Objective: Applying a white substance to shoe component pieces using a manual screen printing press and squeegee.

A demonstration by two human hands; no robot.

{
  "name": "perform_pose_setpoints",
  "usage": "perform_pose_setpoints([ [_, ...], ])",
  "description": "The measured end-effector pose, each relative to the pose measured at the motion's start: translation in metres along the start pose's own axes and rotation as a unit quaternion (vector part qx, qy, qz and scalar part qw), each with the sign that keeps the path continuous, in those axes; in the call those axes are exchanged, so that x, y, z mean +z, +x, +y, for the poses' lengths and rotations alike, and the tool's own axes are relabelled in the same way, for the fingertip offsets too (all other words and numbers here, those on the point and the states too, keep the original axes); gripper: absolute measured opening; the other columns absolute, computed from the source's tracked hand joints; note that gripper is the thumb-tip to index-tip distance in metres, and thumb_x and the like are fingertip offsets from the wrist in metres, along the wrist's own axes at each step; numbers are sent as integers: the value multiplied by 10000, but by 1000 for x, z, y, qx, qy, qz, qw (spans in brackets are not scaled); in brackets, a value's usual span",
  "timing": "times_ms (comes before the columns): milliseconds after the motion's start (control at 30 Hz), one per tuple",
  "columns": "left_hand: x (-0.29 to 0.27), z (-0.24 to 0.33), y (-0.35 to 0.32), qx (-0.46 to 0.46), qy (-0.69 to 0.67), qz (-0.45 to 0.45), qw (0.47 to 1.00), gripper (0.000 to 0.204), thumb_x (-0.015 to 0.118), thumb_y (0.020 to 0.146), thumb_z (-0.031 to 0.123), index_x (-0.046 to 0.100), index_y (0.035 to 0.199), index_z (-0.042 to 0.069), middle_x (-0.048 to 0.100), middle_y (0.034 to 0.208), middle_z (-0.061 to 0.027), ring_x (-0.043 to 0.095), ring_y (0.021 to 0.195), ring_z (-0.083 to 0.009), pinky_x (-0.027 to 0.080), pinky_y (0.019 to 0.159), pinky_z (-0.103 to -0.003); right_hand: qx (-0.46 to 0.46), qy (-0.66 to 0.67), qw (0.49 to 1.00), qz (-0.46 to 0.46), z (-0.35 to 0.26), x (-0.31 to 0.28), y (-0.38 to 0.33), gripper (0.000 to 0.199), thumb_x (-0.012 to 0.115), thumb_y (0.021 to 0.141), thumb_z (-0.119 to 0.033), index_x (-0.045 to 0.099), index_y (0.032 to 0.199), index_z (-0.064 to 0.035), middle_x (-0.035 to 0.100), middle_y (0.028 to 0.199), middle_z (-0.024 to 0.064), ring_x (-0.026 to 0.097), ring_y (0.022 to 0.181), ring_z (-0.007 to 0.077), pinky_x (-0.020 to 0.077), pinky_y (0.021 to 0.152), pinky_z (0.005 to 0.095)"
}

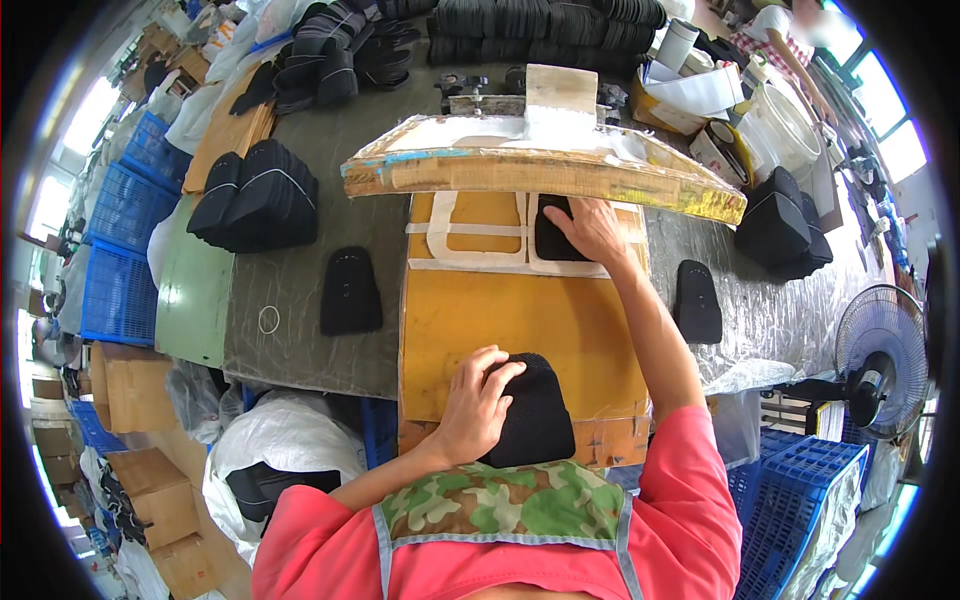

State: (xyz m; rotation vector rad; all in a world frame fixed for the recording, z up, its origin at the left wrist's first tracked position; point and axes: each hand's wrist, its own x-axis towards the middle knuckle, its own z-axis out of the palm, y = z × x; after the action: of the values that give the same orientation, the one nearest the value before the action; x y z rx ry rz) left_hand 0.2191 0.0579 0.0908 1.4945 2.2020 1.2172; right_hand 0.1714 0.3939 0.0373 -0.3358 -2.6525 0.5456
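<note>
Close to my body, my left hand (476, 405) grips the upper left edge of a rounded black fabric pad (537, 415), thumb and fingers at its edge. Farther off, my right hand (594, 230) reaches under a raised wooden-edged frame (540, 172). Its thumb is spread and rests on a second black pad (553, 238), which lies inside the right-hand pale outline on a yellow board (510, 310). The frame partly hides the fingertips and that pad's far end. Left of it, another pale outline (436, 240) surrounds bare board.
Single black pads lie on the table to the left (350, 290) and right (698, 302). Tied pad stacks (262, 200) stand farther out. A fan (880, 365) is at right, a white bucket (778, 130) at far right. Blue crates (122, 285) line the left; a person (780, 45) is beyond.
</note>
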Motion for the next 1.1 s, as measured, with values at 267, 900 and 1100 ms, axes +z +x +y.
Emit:
perform_pose_setpoints([
  [267,3,-6,3,74,5,-8,997,553,621,747,-89,529,1267,74,531,1093,-76,502,1063,-276,362,977,-438,-8,-23,1000,6,10,1,6,492,558,930,-351,499,1281,-10,549,1266,238,495,1190,399,376,1006,478],
  [900,-13,-10,14,72,3,8,997,368,593,813,-46,640,1147,102,570,943,-106,556,876,-315,460,773,-405,-17,-70,997,-29,-21,3,-9,625,503,951,-406,351,1416,-17,438,1404,226,345,1349,375,217,1128,473],
  [1100,-33,-11,23,-45,-96,-41,993,254,551,888,-10,628,1123,49,617,980,-95,571,891,-270,462,824,-345,-21,-81,996,-23,-17,9,-9,587,532,913,-431,459,1368,-67,488,1368,154,387,1322,348,220,1113,497],
])
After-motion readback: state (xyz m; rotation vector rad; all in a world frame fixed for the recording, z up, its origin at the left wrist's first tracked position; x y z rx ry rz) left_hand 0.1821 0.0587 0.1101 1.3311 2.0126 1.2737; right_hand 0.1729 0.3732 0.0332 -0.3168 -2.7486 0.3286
